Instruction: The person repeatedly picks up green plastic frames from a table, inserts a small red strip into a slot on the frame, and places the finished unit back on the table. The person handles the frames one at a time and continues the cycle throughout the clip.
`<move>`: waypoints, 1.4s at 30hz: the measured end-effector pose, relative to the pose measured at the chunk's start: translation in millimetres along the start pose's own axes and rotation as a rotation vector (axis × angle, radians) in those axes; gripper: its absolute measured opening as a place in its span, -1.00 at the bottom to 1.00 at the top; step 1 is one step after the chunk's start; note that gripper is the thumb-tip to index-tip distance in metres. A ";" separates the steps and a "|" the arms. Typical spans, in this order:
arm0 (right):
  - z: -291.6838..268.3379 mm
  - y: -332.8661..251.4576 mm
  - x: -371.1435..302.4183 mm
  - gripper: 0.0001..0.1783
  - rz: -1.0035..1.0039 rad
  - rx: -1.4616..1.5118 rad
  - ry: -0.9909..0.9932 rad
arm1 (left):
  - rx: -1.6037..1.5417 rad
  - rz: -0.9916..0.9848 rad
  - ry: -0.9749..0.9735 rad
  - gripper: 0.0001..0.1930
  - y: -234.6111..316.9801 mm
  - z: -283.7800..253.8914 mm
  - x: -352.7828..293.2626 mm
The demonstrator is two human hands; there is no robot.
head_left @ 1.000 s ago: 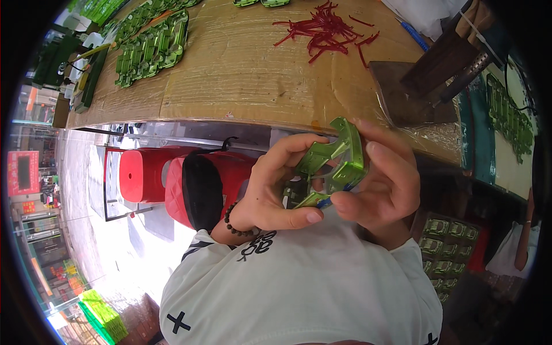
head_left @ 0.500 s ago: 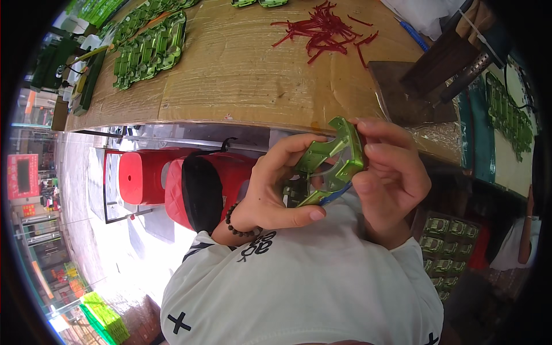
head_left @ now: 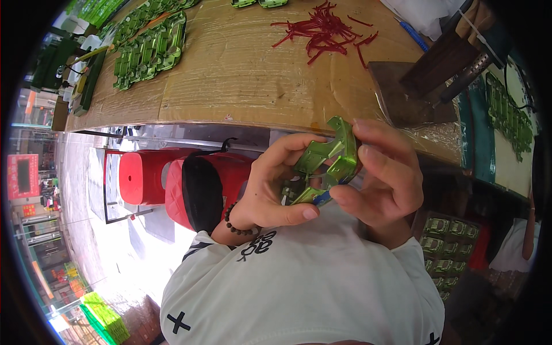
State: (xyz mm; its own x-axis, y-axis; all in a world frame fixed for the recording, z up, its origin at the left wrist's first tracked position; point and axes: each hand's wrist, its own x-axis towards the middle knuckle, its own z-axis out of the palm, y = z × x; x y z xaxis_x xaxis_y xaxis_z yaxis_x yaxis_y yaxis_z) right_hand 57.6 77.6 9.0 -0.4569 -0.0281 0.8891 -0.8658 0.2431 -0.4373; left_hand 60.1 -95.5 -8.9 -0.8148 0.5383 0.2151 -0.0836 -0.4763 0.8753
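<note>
A shiny green toy car body (head_left: 344, 162) with open window gaps is held in front of my shirt, just off the table's near edge. My left hand (head_left: 265, 187) is closed round its left side, the thumb along the bottom. At its right end, my right hand (head_left: 394, 175) has curled fingers and thumb against the shell. A small blue patch shows low on the car body, and a trace of red lies by the right fingertips. The palm side of my left hand is partly hidden by the shell.
On the brown-covered table (head_left: 230, 75) lie a pile of red strips (head_left: 325, 29), rows of green car bodies (head_left: 150, 52) and a blue pen-like tool (head_left: 413, 35). A dark metal stand (head_left: 443, 69) is at right. Below right sits a tray of green pieces (head_left: 448, 247); red stools (head_left: 144, 175) stand left.
The car body has turned slightly and shifted a little left. My right hand has moved left with it, its thumb now lower on the shell. My left hand has barely moved.
</note>
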 end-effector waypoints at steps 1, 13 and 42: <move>-0.3 -0.3 -1.0 -0.45 0.003 -0.018 -0.003 | 0.009 -0.006 0.004 -0.20 0.0 -0.3 -0.3; 5.7 -5.4 1.8 -0.48 0.019 -0.140 0.006 | -0.215 -0.040 -0.033 -0.23 -5.0 -2.4 3.1; -61.4 -17.4 -19.5 -0.64 1.197 1.807 0.914 | 0.671 0.066 -0.046 -0.51 13.4 33.7 80.3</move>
State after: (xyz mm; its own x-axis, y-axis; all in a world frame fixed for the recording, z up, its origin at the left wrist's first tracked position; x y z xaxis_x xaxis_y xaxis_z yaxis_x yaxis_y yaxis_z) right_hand 94.1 133.5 7.6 -0.9705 -0.1759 -0.1651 0.1403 -0.9682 0.2072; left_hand 12.9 -35.2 34.7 -0.7796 0.5590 0.2823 0.3517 0.0179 0.9359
